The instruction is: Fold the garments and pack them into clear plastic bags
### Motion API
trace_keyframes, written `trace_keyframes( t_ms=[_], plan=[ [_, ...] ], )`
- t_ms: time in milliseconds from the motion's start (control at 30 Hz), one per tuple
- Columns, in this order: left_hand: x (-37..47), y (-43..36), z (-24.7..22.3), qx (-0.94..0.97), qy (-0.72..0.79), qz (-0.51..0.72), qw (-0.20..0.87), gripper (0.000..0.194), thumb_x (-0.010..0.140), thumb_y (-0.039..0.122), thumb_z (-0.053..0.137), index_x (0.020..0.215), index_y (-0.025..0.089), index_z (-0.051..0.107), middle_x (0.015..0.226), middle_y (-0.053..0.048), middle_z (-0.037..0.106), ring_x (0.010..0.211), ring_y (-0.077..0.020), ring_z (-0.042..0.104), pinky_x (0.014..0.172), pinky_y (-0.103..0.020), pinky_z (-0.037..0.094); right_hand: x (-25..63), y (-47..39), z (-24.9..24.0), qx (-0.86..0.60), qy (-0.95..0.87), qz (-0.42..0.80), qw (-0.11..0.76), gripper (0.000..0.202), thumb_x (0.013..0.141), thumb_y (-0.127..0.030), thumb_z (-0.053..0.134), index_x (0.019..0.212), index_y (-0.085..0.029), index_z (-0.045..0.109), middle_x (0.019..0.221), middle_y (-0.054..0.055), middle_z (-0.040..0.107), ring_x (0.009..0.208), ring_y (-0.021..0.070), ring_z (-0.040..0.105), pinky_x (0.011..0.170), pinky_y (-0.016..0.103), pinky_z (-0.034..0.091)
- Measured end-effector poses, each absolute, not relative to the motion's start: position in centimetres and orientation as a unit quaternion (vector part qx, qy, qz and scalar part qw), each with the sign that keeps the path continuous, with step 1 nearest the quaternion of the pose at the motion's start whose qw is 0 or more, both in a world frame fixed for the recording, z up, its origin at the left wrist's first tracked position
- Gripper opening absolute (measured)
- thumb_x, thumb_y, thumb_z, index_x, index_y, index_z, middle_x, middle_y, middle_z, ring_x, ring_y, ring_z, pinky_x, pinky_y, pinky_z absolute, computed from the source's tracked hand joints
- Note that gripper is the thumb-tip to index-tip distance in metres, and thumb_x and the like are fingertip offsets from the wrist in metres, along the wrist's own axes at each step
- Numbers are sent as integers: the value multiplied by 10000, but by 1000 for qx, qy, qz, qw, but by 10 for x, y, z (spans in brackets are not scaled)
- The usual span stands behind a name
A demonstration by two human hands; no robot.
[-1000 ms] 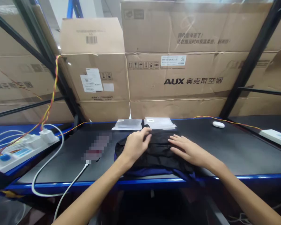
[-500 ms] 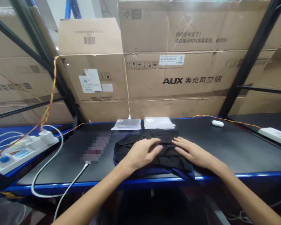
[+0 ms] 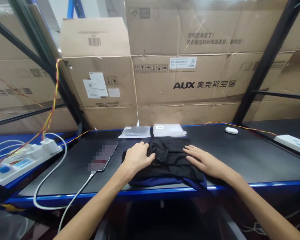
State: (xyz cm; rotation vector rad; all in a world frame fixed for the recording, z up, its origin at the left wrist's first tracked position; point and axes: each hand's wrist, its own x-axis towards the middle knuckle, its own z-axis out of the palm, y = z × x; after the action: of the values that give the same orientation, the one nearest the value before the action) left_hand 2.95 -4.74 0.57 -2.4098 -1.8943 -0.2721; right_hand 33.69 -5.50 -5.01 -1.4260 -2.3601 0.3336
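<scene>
Resting on the left part of a black cloth [image 3: 176, 163], the fingers [image 3: 141, 146] of the left hand [image 3: 137, 157] are bending beside a bunched fold, the thumb lying near it; I cannot tell whether they are pinching it. The right hand [image 3: 206, 161] is lying over the cloth's right side, fingers loose and straight, gripping nothing. Between the hands the cloth is lying wrinkled near the front edge of the table [image 3: 247, 163], with blue fabric [image 3: 156, 182] peeking out underneath. Just behind, two pale plastic packets [image 3: 168, 130] are lying side by side. A phone [image 3: 107, 159] is lying to the left, a white cable [image 3: 76, 195] running from it. Farther right, a small white case [image 3: 231, 130] is sitting near a power strip [image 3: 293, 143]. Cardboard [image 3: 182, 98] is standing behind everything.
</scene>
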Motion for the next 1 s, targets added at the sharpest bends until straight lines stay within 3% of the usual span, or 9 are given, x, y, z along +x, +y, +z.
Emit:
trace_keyframes(
  t_ms=[267, 367, 467, 600, 767, 867, 1000],
  plan=[
    [66, -53, 12, -781, -567, -250, -78, 373, 859, 493, 582, 1167, 283, 576, 911, -16, 727, 834, -256, 693, 740, -341, 506, 369, -65, -50, -539, -791, 158, 243, 658, 985, -620, 298, 1477, -211, 453, 1551, 43, 403, 1446, 262, 335, 1224, 462, 221],
    [92, -56, 4, -809, -495, -301, -100, 384, 859, 427, 608, 1217, 289, 585, 1021, -21, 730, 920, -250, 686, 811, -346, 525, 385, -66, -59, -569, -773, 140, 243, 692, 972, -639, 297, 1466, -185, 466, 1527, 69, 439, 1436, 279, 353, 1219, 484, 237],
    [119, -58, -6, -838, -439, -313, -83, 278, 889, 302, 568, 1154, 287, 650, 1084, -5, 728, 991, -231, 661, 877, -347, 529, 393, -68, -66, -578, -778, 117, 217, 679, 956, -651, 319, 1418, -201, 529, 1508, 82, 462, 1440, 301, 336, 1208, 526, 245],
    [142, -59, -19, -890, -354, -285, -36, 292, 899, 184, 537, 1153, 249, 666, 1228, -25, 682, 1157, -227, 588, 1041, -398, 463, 392, -68, -69, -575, -786, 106, 201, 670, 956, -653, 314, 1391, -206, 559, 1506, 93, 462, 1446, 302, 323, 1204, 537, 244],
    [143, -63, -31, -938, -281, -198, -37, 325, 945, 383, 550, 1228, 242, 626, 1371, -74, 596, 1322, -308, 481, 1130, -606, 314, 391, -66, -70, -577, -785, 105, 202, 701, 951, -655, 316, 1394, -166, 555, 1506, 118, 460, 1446, 309, 322, 1202, 530, 251],
    [130, -62, -26, -949, -255, -174, -69, 459, 970, 489, 496, 1344, 227, 549, 1468, -106, 506, 1384, -304, 428, 1151, -578, 300, 392, -66, -70, -573, -785, 101, 214, 674, 954, -641, 330, 1376, -176, 573, 1492, 110, 481, 1434, 311, 349, 1194, 535, 272],
    [96, -54, -13, -945, -257, -165, -115, 527, 1009, 505, 408, 1460, 234, 437, 1551, -98, 393, 1461, -238, 321, 1207, -480, 249, 387, -65, -63, -576, -769, 109, 255, 632, 962, -627, 324, 1329, -204, 618, 1423, 93, 562, 1376, 308, 448, 1184, 521, 306]
  ],
)
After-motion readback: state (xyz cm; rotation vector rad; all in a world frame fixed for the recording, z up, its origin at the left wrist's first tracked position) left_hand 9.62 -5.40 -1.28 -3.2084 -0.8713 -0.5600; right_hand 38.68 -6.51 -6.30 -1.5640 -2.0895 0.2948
